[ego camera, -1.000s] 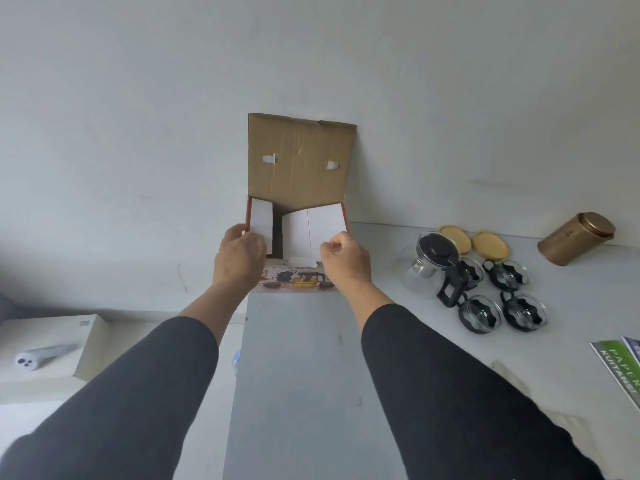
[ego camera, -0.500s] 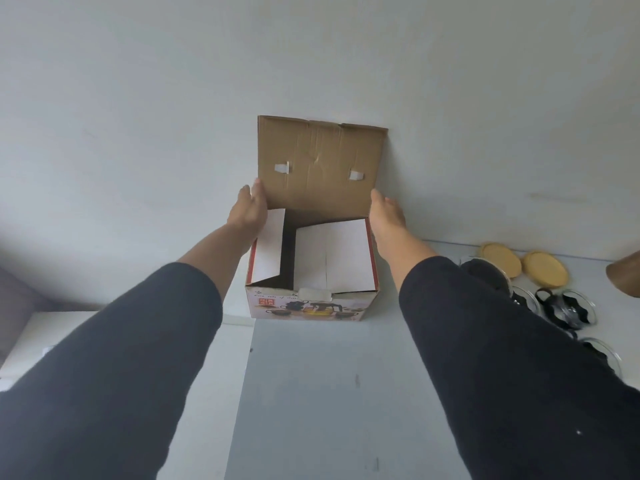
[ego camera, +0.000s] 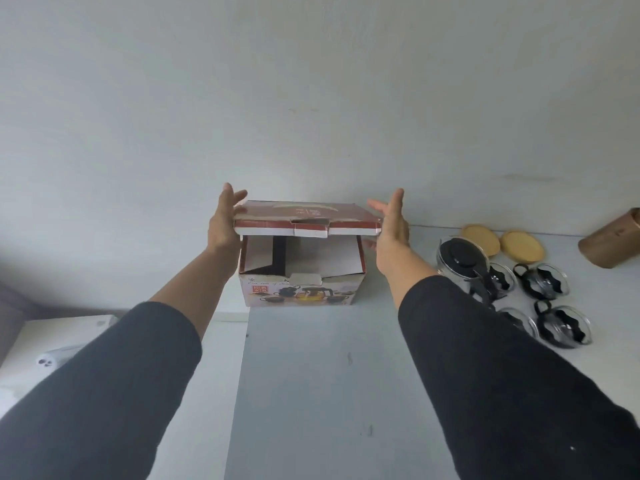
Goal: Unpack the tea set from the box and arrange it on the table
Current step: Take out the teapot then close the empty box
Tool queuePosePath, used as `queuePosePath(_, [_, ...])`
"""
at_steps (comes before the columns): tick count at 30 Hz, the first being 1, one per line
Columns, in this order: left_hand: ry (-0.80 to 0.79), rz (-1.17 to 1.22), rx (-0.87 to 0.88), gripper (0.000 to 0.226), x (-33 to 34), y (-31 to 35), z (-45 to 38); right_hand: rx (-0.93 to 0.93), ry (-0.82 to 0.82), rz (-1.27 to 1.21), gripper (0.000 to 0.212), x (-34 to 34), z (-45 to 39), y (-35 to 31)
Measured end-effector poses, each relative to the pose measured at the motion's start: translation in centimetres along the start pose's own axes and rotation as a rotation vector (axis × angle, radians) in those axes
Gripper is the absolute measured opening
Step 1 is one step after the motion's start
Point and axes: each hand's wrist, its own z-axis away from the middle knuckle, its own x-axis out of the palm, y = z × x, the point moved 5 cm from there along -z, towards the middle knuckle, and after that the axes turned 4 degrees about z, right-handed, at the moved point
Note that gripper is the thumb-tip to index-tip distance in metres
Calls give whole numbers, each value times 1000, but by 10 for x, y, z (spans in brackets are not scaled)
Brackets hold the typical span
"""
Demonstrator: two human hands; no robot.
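The printed tea-set box stands at the table's back edge by the wall. Its lid hangs nearly level a little above the opening, with white inner flaps showing beneath. My left hand touches the lid's left end with straight fingers. My right hand touches its right end the same way. To the right on the table stand a glass teapot with a black lid and several glass cups with black handles.
Two yellow round coasters lie behind the cups. A brown cylindrical tin lies at the far right. Left of the grey table sits a lower white surface with a small white device.
The lid stood upright against the wall and has swung down over the box. Both hands moved from the box's front flaps to the lid's two ends.
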Motion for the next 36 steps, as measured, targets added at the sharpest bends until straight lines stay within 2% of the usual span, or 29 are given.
queuePosePath(3, [51,-20,-18,42,-11,-12,18,48,24,-38,58,-11,20,14])
queuePosePath(7, [104,-198,69,51,-26,-23,40,-116,29,255,31,-15,40,19])
queuePosePath(11, [53,-423,191,57,-33,-34,64,-255,-32,471,42,-10,61,19])
queuePosePath(15, [58,-576,280,41,-34,-35,72,-339,50,633,36,-12,70,20])
queuePosePath(17, [85,-600,295,36,-35,-35,74,-364,90,676,35,-11,73,21])
queuePosePath(21, [94,-622,283,44,-35,-36,77,-361,144,693,33,-8,74,25])
queuePosePath(27, [107,-569,308,10,-31,-39,79,-359,160,779,26,-6,70,33])
queuePosePath(36, [198,-657,386,13,-25,-39,78,-430,169,831,17,-7,72,38])
